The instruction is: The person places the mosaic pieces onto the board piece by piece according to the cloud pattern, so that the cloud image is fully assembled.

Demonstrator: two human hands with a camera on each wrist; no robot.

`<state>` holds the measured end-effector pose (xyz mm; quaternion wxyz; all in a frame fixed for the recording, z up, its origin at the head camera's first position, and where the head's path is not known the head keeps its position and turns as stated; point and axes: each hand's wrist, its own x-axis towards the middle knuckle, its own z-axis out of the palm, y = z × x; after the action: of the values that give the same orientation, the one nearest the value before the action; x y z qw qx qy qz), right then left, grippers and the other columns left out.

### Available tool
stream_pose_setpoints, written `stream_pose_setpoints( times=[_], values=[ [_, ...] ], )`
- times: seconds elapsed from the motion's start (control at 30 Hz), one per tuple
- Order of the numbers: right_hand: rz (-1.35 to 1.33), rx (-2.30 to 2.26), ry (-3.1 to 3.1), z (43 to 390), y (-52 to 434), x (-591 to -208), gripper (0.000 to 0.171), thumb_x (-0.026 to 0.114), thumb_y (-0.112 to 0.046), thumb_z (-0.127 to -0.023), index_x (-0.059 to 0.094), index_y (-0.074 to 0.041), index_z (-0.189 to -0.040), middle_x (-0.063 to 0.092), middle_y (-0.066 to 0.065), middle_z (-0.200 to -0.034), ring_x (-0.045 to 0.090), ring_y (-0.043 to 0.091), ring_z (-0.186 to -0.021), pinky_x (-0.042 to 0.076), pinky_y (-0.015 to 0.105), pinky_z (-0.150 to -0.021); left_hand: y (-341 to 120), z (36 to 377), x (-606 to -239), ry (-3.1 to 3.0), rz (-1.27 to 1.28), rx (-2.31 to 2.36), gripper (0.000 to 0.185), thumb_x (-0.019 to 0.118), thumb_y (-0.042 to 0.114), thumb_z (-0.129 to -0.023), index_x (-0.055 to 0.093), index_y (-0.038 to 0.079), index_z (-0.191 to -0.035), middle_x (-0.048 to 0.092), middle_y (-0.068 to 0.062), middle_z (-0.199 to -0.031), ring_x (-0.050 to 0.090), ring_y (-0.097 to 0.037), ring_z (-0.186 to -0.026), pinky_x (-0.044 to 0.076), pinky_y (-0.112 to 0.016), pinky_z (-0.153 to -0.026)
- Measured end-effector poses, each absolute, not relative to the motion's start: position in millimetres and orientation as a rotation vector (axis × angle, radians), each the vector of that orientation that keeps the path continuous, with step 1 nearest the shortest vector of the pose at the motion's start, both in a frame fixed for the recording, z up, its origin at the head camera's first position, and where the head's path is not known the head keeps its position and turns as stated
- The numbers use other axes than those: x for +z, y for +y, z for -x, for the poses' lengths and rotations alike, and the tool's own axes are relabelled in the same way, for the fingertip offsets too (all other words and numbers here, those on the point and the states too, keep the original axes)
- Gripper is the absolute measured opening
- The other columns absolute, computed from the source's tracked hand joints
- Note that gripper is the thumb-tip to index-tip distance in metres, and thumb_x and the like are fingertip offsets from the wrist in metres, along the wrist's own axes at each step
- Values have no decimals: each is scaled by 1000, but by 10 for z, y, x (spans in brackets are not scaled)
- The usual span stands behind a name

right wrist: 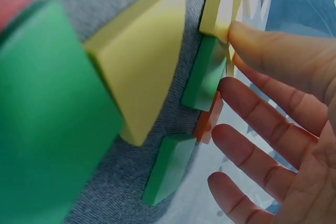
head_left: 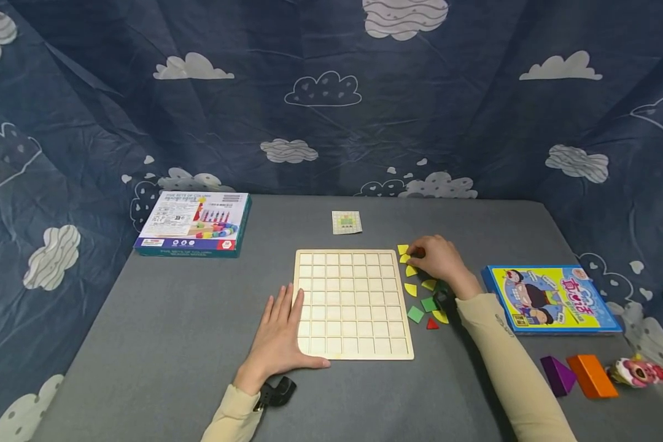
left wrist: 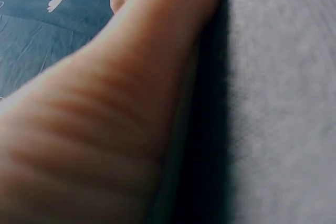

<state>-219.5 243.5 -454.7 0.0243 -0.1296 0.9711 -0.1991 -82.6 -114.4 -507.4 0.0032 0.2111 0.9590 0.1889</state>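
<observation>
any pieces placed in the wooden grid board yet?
No. In the head view every cell of the wooden grid board is bare; the coloured pieces lie on the table beside its right edge.

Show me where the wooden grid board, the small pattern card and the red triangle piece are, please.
wooden grid board [head_left: 352, 304]: head view, on its middle squares.
small pattern card [head_left: 346, 222]: head view, on the card's centre.
red triangle piece [head_left: 432, 324]: head view, on its flat top face.

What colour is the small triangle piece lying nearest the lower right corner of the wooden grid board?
Red: the small triangle piece shows best in the head view.
</observation>
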Motion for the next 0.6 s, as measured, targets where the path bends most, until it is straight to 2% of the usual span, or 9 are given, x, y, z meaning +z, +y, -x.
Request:
stream_pose_setpoints(
  times=[0.3, 0.6],
  values=[
    [375, -603, 2932, 2256, 2440, -4525, 21, 76, -17, -81, 73, -4, -97, 62, 7, -85, 50, 27, -83, 40, 46, -72, -1132, 822, -5082, 3027, -669, 594, 138, 64, 84, -54, 10, 3, -152, 6, -20, -156, -1, -29, -143, 1, -45, -113],
    [397, -621, 2953, 2267, 2428, -4537, 19, 78, -15, -80, 69, -3, -92, 58, 6, -80, 47, 27, -79, 38, 44, -69, -1114, 819, -5090, 3071, -648, 557, 138, 63, 85, -52, 14, 1, -151, 9, -19, -155, 1, -29, -143, 1, -43, -113]
  ],
)
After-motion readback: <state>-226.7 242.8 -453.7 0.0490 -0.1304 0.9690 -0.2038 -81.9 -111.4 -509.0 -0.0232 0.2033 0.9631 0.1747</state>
